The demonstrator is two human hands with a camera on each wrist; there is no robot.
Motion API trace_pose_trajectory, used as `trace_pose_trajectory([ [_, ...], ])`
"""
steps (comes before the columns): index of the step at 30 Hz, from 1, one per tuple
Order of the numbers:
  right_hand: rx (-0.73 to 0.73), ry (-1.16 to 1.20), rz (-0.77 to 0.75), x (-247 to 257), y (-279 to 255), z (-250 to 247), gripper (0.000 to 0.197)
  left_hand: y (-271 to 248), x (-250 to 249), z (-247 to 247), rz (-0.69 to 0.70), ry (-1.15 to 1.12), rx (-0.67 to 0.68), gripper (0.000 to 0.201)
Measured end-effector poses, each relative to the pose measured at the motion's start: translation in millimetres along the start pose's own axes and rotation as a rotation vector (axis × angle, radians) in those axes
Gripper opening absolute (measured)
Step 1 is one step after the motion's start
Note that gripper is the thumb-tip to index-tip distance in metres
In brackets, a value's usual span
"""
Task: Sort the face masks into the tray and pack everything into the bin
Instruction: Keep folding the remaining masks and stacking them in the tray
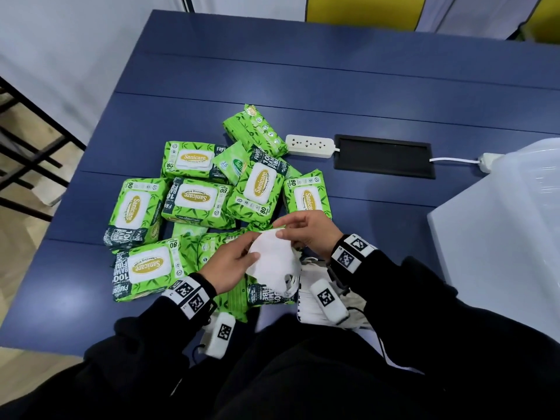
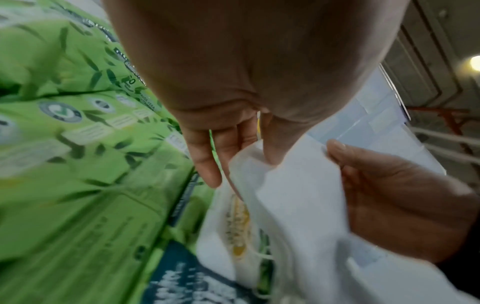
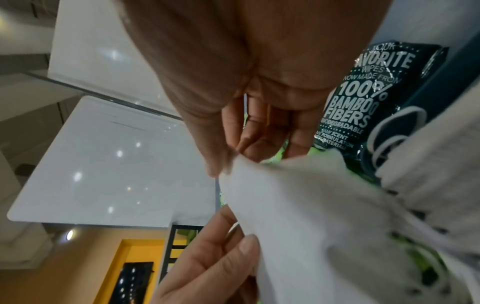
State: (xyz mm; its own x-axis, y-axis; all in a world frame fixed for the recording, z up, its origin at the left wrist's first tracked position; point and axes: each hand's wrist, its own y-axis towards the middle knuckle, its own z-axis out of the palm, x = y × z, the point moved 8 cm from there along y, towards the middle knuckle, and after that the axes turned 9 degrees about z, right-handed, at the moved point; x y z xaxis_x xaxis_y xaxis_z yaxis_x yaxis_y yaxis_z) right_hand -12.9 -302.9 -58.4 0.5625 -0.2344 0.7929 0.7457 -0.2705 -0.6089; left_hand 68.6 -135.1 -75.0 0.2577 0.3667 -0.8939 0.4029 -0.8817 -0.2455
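Both hands held one white face mask (image 1: pixel 274 256) above green wipe packs (image 1: pixel 197 198) on blue table (image 1: pixel 333 71). L hand (image 1: pixel 233 262) pinched its lower-left edge w/ thumb & fingers; R hand (image 1: pixel 306 230) pinched top edge. Clear bin (image 1: pixel 500 237) sat at right.

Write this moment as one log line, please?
step: sorting masks | left hand: pinches white face mask | right hand: pinches same mask | mask: held above Sanicare wipe packs | bin: right, nothing seen inside
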Motion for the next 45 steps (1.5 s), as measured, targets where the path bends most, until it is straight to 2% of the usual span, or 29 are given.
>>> trace_pose_trajectory([
  [3, -0.005, -0.01, 0.043, -8, 1, 3, 0.054, 1, -17, -3, -0.004, -0.173, -0.036, 0.027],
  [5, 0.058, -0.004, 0.092, -20, 2, 12, 0.065, 1, -29, -5, -0.001, -0.216, -0.07, 0.032],
  [7, 0.104, -0.031, 0.095, -25, -2, 23, 0.06, -1, -34, -8, -0.012, -0.23, -0.109, 0.035],
  [10, 0.077, -0.195, 0.007, -20, -8, 32, 0.049, -5, -35, -9, -0.039, -0.234, -0.158, 0.03],
  [13, 0.04, -0.303, -0.041, -16, -12, 37, 0.066, -11, -42, 0, -0.046, -0.258, -0.169, 0.032],
  [17, -0.046, -0.264, -0.042, -15, -16, 29, 0.095, -21, -56, 13, -0.005, -0.186, -0.115, 0.045],
  [20, -0.069, -0.232, -0.034, -16, -21, 25, 0.111, -25, -60, 11, 0.022, -0.114, -0.131, 0.037],
  [23, -0.031, -0.411, -0.039, -12, -36, 30, 0.082, -30, -58, 8, -0.006, -0.186, -0.191, 0.028],
  [24, -0.032, -0.496, -0.041, -13, -40, 31, 0.079, -31, -58, 7, -0.014, -0.221, -0.211, 0.027],
  [26, -0.068, -0.603, -0.032, -17, -43, 32, 0.09, -33, -61, 7, -0.019, -0.268, -0.215, 0.026],
  [29, -0.128, -0.642, -0.026, -21, -40, 32, 0.103, -39, -67, 13, 0.002, -0.234, -0.136, 0.025],
  [30, -0.141, -0.632, -0.037, -19, -41, 32, 0.097, -41, -67, 15, 0.011, -0.217, -0.102, 0.027],
  [32, -0.156, -0.545, -0.097, -10, -49, 37, 0.068, -46, -68, 18, 0.04, -0.142, -0.046, 0.035],
  [34, -0.153, -0.412, -0.147, -4, -53, 42, 0.047, -48, -67, 20, 0.045, -0.062, -0.003, 0.054],
  [35, -0.152, -0.379, -0.157, -3, -52, 46, 0.045, -49, -68, 18, 0.043, -0.028, 0.013, 0.061],
  [38, -0.169, -0.357, -0.157, -7, -47, 58, 0.063, -52, -65, 13, 0.037, -0.04, 0.039, 0.069],
  [40, -0.189, -0.333, -0.168, -2, -49, 63, 0.064, -56, -60, 8, 0.029, -0.119, 0.044, 0.064],
  [43, -0.183, -0.306, -0.131, 0, -50, 70, 0.056, -60, -61, -2, 0.034, -0.161, 0.052, 0.051],
  [45, -0.163, -0.345, -0.094, -4, -50, 75, 0.056, -60, -61, -15, 0.04, -0.198, 0.01, 0.038],
])
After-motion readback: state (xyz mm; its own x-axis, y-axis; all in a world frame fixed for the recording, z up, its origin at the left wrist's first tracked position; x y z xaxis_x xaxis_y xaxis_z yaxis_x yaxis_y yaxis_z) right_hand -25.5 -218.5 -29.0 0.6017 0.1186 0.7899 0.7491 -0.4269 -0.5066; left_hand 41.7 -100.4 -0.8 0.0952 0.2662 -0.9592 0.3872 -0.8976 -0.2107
